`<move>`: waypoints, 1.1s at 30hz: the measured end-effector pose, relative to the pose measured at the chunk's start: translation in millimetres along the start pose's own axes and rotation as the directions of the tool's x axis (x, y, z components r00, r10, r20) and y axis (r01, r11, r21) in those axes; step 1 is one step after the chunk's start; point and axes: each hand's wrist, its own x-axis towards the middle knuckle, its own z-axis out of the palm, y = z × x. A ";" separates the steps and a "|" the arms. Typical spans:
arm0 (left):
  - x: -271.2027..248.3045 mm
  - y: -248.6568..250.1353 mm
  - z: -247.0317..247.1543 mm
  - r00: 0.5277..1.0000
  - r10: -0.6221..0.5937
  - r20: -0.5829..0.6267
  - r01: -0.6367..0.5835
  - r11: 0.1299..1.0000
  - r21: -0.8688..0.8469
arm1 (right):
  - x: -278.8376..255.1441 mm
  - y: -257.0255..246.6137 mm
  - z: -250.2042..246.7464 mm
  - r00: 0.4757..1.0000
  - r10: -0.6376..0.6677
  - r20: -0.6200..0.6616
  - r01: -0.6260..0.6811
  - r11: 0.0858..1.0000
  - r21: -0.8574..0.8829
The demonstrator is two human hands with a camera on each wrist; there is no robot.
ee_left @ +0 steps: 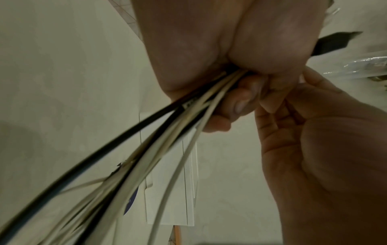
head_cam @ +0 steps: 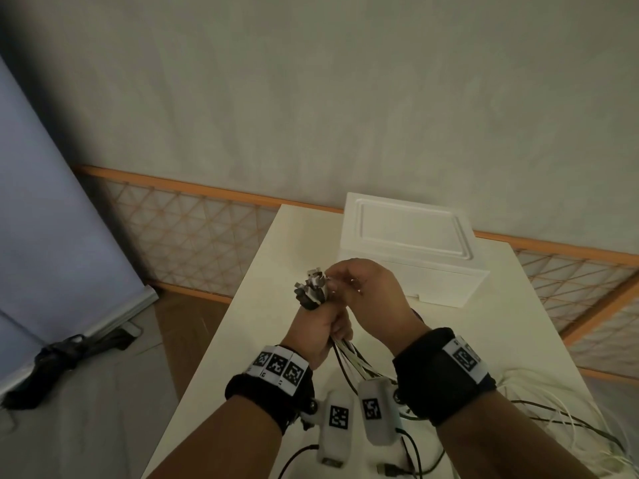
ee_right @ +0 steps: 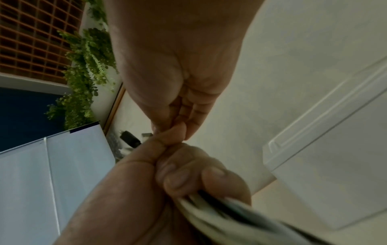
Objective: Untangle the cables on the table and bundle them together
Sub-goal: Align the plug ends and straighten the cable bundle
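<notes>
In the left hand [head_cam: 320, 331] the cables [head_cam: 349, 354] are clamped, plugs [head_cam: 311, 286] gathered above; right hand [head_cam: 366, 292] pinches them. Below, loose tails are probably still unbundled.

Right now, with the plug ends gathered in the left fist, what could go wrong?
1. The left hand grips the cables just below the connectors; a looser grip could let some slip.
2. The right hand is fingering the tips and may push them uneven.
3. Loose cable tails on the table could snag.
</notes>
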 end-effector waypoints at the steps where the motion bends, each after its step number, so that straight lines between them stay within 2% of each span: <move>1: -0.2 0.2 0.8 1.000 -0.005 0.009 0.005 1.000 -0.001 | -0.4 0.7 0.3 1.000 -0.007 -0.014 0.008 1.000 0.026; 4: -2.2 -2.0 3.6 0.999 -0.016 0.046 0.015 1.000 0.021 | 2.1 3.0 0.3 0.992 -0.128 -0.015 0.128 0.989 0.072; 6: -3.7 -4.8 5.4 0.998 0.018 0.062 -0.021 0.998 0.051 | 4.0 3.1 3.0 0.972 -0.216 0.088 0.208 0.974 0.092; 9: -3.6 -4.6 6.7 0.995 0.038 0.089 -0.047 0.994 0.101 | 6.6 -2.2 6.5 0.951 -0.233 0.201 0.213 0.970 0.120; 12: -4.6 -1.3 3.7 0.994 -0.007 0.113 -0.009 0.991 0.135 | 5.6 -4.5 4.4 0.951 -0.214 0.222 0.178 0.969 0.169; 14: -5.4 0.2 1.2 0.993 -0.036 0.111 0.023 0.993 0.113 | 5.8 -4.6 4.1 0.957 -0.161 0.241 0.109 0.970 0.217; 16: -5.4 0.2 -1.2 0.994 -0.044 0.103 0.033 0.993 0.114 | 8.0 -5.9 6.8 0.957 -0.139 0.253 0.095 0.979 0.178; 20: -4.2 0.0 -3.9 0.995 -0.052 0.089 0.038 0.987 0.154 | 12.4 -4.6 10.4 0.937 -0.202 0.285 0.207 0.978 0.014; 22: -4.9 0.2 -3.2 0.994 -0.061 0.092 0.045 0.985 0.169 | 14.2 -2.6 9.3 0.943 -0.178 0.282 0.206 0.976 -0.072; 25: -5.7 1.0 2.6 0.992 -0.074 0.099 0.053 0.978 0.203 | 13.6 -2.8 4.3 0.957 -0.105 0.271 0.127 0.990 -0.066; 27: -4.5 6.2 8.1 0.996 -0.052 0.076 0.040 0.988 0.149 | 8.5 2.1 1.5 0.971 -0.072 0.228 0.049 0.993 0.105; 29: 0.6 16.1 10.9 1.000 0.001 0.024 -0.001 1.000 0.028 | -1.2 12.1 3.7 0.975 0.024 0.222 -0.097 0.941 0.324; 31: 7.0 25.2 11.7 0.998 0.009 -0.065 -0.016 0.995 -0.103 | -14.9 22.7 15.6 0.916 0.137 0.377 -0.300 0.859 0.416; 33: 12.9 28.5 10.4 0.990 -0.031 -0.135 0.003 0.979 -0.205 | -25.2 30.9 29.9 0.865 0.201 0.461 -0.404 0.823 0.399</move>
